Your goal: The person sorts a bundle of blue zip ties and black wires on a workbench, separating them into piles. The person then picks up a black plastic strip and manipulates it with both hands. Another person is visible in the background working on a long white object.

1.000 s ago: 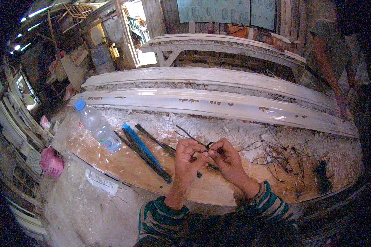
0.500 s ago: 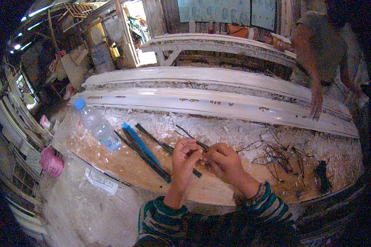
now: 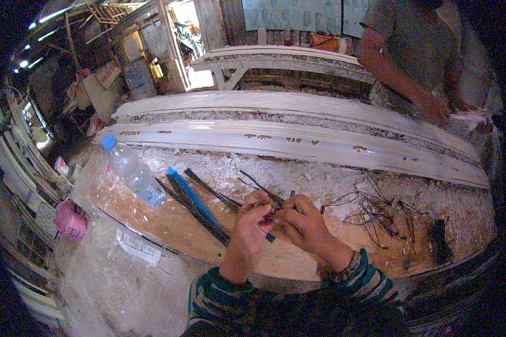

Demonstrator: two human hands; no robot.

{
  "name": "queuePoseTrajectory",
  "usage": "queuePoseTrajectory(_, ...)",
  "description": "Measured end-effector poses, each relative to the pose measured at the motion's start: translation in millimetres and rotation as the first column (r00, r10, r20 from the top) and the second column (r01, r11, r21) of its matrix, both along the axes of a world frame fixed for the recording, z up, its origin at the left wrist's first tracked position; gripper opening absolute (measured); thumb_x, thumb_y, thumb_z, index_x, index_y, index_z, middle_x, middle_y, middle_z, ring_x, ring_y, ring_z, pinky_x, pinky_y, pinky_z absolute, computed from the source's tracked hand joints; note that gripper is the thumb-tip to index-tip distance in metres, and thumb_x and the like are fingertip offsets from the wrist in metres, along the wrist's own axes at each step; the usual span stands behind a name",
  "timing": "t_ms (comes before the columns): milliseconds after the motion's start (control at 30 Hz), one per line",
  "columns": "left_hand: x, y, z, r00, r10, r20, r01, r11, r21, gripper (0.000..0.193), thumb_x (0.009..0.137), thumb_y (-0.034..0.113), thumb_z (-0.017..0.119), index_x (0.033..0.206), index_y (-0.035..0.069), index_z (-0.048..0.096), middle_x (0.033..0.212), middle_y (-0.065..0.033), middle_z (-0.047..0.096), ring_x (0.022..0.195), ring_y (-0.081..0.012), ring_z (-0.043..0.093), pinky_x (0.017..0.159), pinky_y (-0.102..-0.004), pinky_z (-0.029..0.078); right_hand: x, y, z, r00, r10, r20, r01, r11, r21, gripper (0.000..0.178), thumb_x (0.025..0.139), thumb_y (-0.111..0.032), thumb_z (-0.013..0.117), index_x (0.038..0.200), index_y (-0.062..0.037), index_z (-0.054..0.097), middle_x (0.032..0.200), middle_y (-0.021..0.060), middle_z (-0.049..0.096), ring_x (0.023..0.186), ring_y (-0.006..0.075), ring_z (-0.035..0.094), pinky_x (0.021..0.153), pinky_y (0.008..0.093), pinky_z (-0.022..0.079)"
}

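My left hand [image 3: 251, 226] and my right hand [image 3: 307, 227] meet over the wooden tabletop, fingertips pinched close together. Between them is a thin dark strand [image 3: 275, 208], mostly covered by the fingers. Beyond and beneath the hands lie more slim black strips [image 3: 209, 190]. Left of my left hand, a blue strip [image 3: 188, 190] rests beside long black strips [image 3: 194, 214]. A loose tangle of thin black strands [image 3: 389, 216] spreads to the right of my right hand. Farther right is a compact black bundle [image 3: 441, 241].
A clear plastic bottle with a blue cap [image 3: 130, 168] stands at the left. Two long white glossy mouldings [image 3: 208, 136] run across behind the work area. A co-worker [image 3: 416, 67] bends over whitish fibres [image 3: 478, 121] at the far right. A pink container [image 3: 70, 221] is at lower left.
My hands stay together, with the left hand turned slightly and its fingers shifted. The co-worker has leaned left, lifting a hand off the white moulding and bringing it to the fibres.
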State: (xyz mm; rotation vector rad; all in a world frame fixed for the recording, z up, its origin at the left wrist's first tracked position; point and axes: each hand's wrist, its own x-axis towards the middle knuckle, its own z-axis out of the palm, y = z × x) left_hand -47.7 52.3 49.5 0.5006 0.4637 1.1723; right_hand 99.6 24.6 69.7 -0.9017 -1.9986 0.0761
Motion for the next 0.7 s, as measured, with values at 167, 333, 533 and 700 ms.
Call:
queuePoseTrajectory(167, -2, 4, -3, 0.994, -0.113, 0.013, 0.113, 0.993, 0.033, 0.024, 0.075, 0.003, 0.058, 0.097, 0.009, 0.053, 0.081, -0.0015, 0.057, 0.077, -0.0156, 0.059, 0.058, -0.0261, 0.049, -1, -2, 1, 0.990, 0.061, -0.127, -0.070, 0.995, -0.067, 0.013, 0.070, -0.004, 0.060, 0.082, -0.0078, 0.057, 0.082, 0.0111, 0.051, 0.078, 0.0307, 0.049, 0.068, 0.0393, 0.042)
queuePoseTrajectory(333, -5, 5, -6, 0.968, -0.018, -0.250, 0.061, 0.985, 0.162, 0.022, 0.075, 0.000, 0.058, 0.096, 0.007, 0.054, 0.083, -0.0022, 0.057, 0.070, -0.0145, 0.058, 0.054, -0.0258, 0.048, 1, -2, 3, 0.995, 0.027, -0.092, -0.032, 0.998, -0.049, 0.016, 0.069, -0.002, 0.060, 0.083, -0.0067, 0.057, 0.083, 0.0113, 0.052, 0.078, 0.0287, 0.051, 0.066, 0.0360, 0.043)
queuePoseTrajectory(533, 3, 6, -8, 0.801, 0.354, -0.483, -0.067, 0.854, 0.515, 0.022, 0.077, -0.004, 0.055, 0.097, 0.003, 0.055, 0.081, -0.0039, 0.057, 0.066, -0.0100, 0.055, 0.052, -0.0220, 0.047, 1, 0, 5, 0.999, 0.025, 0.044, -0.027, 0.999, 0.043, 0.013, 0.070, -0.006, 0.058, 0.083, -0.0068, 0.056, 0.079, 0.0114, 0.053, 0.070, 0.0309, 0.051, 0.060, 0.0395, 0.042)
queuePoseTrajectory(700, 6, 2, -6, 0.776, 0.403, -0.484, -0.081, 0.826, 0.557, 0.025, 0.077, -0.003, 0.055, 0.101, 0.003, 0.055, 0.082, -0.0044, 0.057, 0.068, -0.0088, 0.054, 0.054, -0.0204, 0.047, 3, -2, 5, 0.998, -0.010, 0.060, 0.014, 0.997, -0.070, 0.015, 0.069, -0.001, 0.058, 0.083, -0.0056, 0.054, 0.083, 0.0111, 0.054, 0.076, 0.0283, 0.053, 0.065, 0.0355, 0.043)
